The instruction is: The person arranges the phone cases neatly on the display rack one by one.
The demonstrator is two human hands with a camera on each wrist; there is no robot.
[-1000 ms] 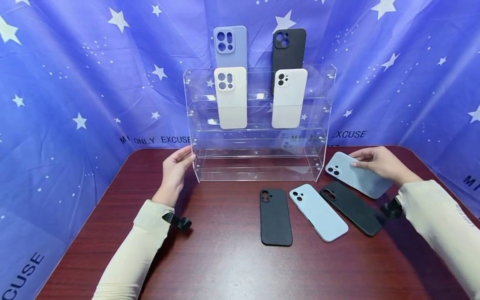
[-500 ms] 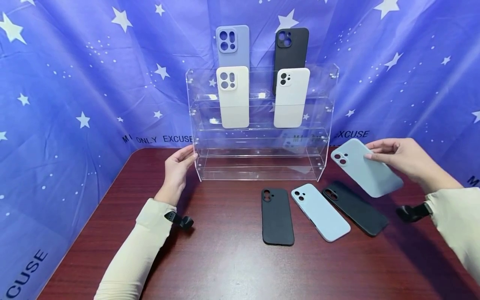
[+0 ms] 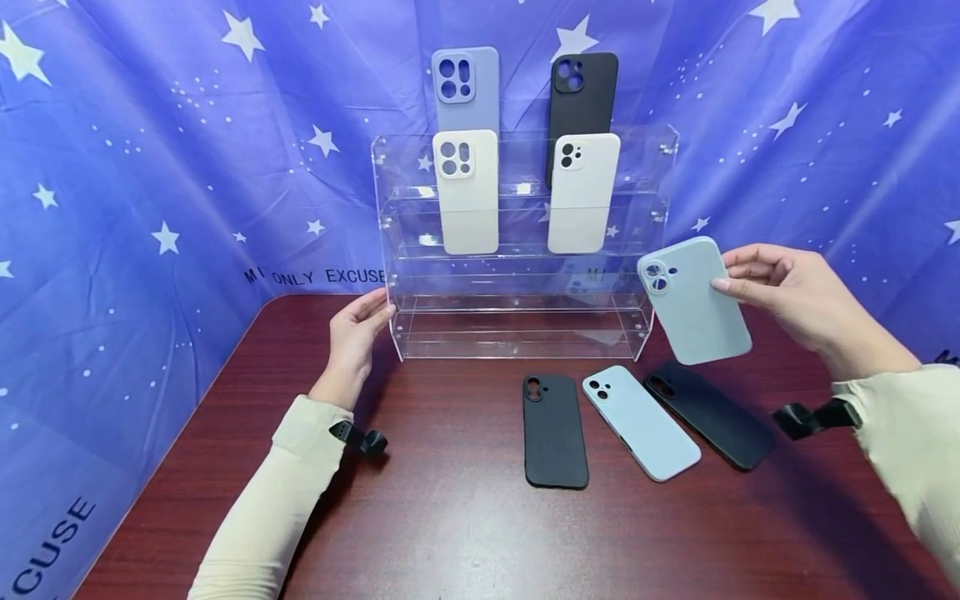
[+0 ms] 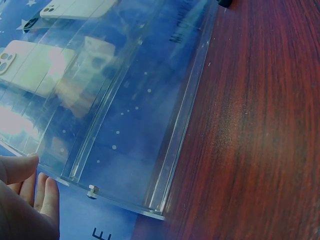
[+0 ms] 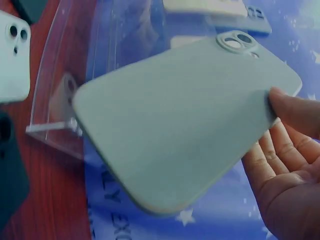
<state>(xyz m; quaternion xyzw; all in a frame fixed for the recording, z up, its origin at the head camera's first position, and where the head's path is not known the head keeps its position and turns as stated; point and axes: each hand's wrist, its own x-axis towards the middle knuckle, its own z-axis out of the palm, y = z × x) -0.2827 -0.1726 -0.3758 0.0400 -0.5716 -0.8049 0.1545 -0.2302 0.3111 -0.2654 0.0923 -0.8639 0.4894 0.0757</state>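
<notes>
Now my right hand (image 3: 810,293) pinches this pale case (image 3: 696,307) by one edge; clipping the rack (image 3: 510,345) could twist it loose.

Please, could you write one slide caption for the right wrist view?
The right grip pinches a pale phone case by its edge, a clear display rack behind it.

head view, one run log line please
right hand: holds grey-green case, raised; left hand: grips clear stand, left side; on stand: four cases; on table: three cases
</notes>
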